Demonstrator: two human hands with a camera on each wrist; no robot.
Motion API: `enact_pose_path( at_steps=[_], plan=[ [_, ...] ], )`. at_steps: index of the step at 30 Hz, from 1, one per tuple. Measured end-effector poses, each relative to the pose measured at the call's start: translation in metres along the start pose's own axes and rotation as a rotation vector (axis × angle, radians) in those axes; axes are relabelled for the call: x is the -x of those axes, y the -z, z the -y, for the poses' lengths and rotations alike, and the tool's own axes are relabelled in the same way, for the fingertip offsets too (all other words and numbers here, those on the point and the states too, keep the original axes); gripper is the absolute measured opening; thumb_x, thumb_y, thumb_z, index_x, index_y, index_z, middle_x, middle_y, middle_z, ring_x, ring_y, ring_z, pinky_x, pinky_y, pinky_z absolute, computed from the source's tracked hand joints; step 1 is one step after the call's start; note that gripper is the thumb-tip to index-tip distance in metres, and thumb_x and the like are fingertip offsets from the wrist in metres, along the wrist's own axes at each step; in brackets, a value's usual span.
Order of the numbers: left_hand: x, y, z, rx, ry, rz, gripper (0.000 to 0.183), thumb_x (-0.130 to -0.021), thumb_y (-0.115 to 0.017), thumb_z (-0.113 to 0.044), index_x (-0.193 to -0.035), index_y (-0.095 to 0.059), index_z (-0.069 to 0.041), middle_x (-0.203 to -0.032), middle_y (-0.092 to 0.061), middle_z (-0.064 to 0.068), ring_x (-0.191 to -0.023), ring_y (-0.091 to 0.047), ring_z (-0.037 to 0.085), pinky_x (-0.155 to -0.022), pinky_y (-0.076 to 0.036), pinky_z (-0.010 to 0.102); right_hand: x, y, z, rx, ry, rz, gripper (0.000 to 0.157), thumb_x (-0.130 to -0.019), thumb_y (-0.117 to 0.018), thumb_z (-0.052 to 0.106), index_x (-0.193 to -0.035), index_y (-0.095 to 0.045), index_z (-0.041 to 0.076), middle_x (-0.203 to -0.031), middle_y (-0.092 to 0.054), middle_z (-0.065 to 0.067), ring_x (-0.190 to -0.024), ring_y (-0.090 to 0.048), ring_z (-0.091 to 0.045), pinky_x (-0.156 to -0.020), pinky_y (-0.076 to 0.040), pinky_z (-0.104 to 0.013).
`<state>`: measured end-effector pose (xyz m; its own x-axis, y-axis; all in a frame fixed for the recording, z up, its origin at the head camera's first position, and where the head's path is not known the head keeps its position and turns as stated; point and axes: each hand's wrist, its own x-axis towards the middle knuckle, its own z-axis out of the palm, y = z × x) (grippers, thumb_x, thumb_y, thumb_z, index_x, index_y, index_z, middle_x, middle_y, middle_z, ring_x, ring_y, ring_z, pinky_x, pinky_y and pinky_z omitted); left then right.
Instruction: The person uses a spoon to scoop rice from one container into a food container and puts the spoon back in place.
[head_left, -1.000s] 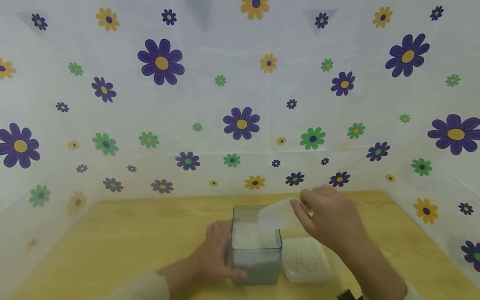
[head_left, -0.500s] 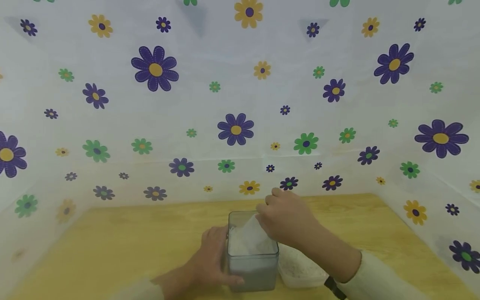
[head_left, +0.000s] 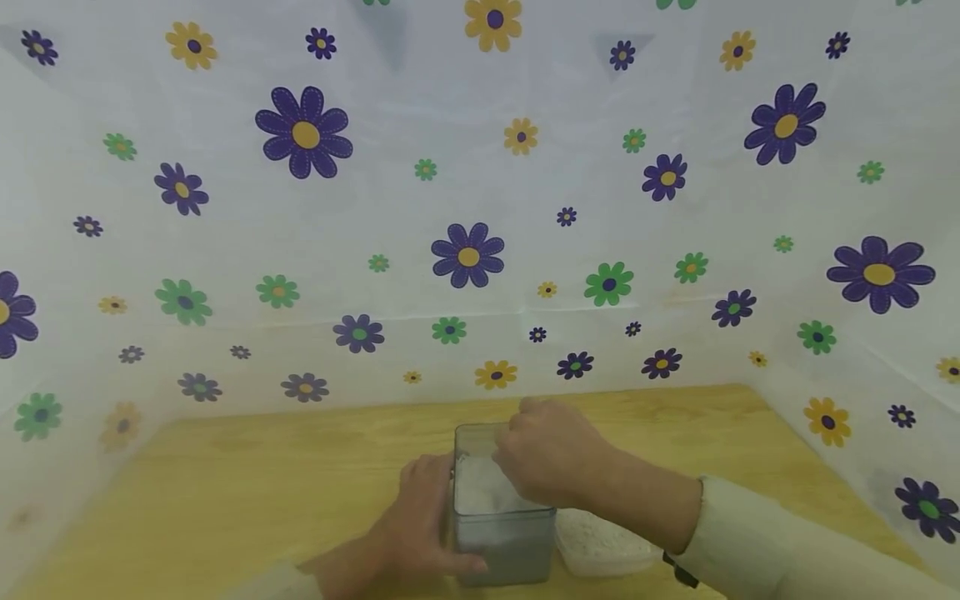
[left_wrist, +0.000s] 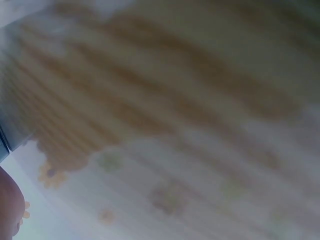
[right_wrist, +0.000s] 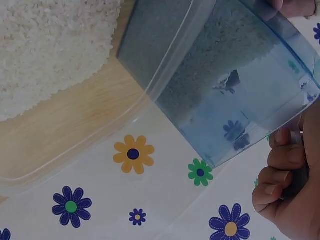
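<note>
A clear blue-grey square container (head_left: 504, 552) stands on the table with white rice (head_left: 474, 485) in it. My left hand (head_left: 422, 518) grips its left side, thumb across the front. At the left edge of the left wrist view a finger (left_wrist: 10, 205) shows beside the container's wall. Over the container's right rim, my right hand (head_left: 551, 454) has its fingers curled round the handle of a translucent scoop (right_wrist: 301, 172). The scoop's bowl is mostly hidden by that hand in the head view. Through the container's wall, rice shows in the right wrist view.
Just right of the container sits a shallow clear plastic box (head_left: 600, 567) of rice, partly beneath my right forearm. The wood-patterned tabletop (head_left: 300, 475) extends to both sides. A white sheet (head_left: 405, 200) printed with flowers hangs behind and at the sides.
My right hand has swung left from above the rice box to over the container, tipping the scoop down into it. My left hand keeps its hold on the container.
</note>
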<state>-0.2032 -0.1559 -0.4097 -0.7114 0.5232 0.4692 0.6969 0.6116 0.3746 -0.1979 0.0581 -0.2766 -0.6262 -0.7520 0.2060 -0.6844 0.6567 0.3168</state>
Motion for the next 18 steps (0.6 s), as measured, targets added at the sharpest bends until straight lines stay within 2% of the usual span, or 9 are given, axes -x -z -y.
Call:
enact_pose_path(
  at_steps=[3, 8, 13, 18],
  plan=[
    [0.0, -0.001, -0.001, 0.003, 0.005, -0.002, 0.11, -0.057, -0.063, -0.08, -0.142, -0.029, -0.02, -0.131, -0.042, -0.009, -0.115, -0.036, 0.01, -0.097, -0.022, 0.043, 0.002, -0.002, 0.001, -0.082, -0.066, 0.036, 0.039, -0.093, -0.049, 0.028, -0.055, -0.044, 0.023, -0.05, -0.034, 0.008, -0.05, -0.034, -0.01, -0.042, -0.025, -0.023],
    [0.001, 0.004, 0.001, -0.028, 0.021, 0.008, 0.11, -0.058, -0.062, -0.081, -0.141, -0.03, -0.017, -0.13, -0.042, -0.009, -0.113, -0.035, 0.009, -0.097, -0.022, 0.042, 0.003, -0.002, -0.001, -0.199, -0.156, 0.064, 0.038, -0.094, -0.046, 0.03, -0.056, -0.045, 0.024, -0.05, -0.038, 0.008, -0.048, -0.037, -0.009, -0.044, -0.03, -0.023],
    [0.001, 0.004, 0.003, -0.023, 0.029, 0.008, 0.11, -0.058, -0.062, -0.081, -0.142, -0.029, -0.017, -0.131, -0.042, -0.011, -0.115, -0.035, 0.009, -0.097, -0.022, 0.043, 0.007, -0.003, -0.007, -0.311, -0.261, 0.026, 0.041, -0.093, -0.046, 0.031, -0.053, -0.042, 0.022, -0.047, -0.033, 0.009, -0.044, -0.032, -0.006, -0.044, -0.029, -0.023],
    [0.0, -0.002, 0.004, 0.019, 0.013, 0.005, 0.11, -0.058, -0.063, -0.08, -0.142, -0.03, -0.018, -0.13, -0.041, -0.016, -0.115, -0.034, 0.008, -0.096, -0.02, 0.042, 0.015, -0.004, -0.013, -0.421, -0.347, -0.009, 0.042, -0.092, -0.049, 0.032, -0.051, -0.042, 0.022, -0.048, -0.033, 0.011, -0.046, -0.034, -0.005, -0.046, -0.031, -0.023]
  ],
)
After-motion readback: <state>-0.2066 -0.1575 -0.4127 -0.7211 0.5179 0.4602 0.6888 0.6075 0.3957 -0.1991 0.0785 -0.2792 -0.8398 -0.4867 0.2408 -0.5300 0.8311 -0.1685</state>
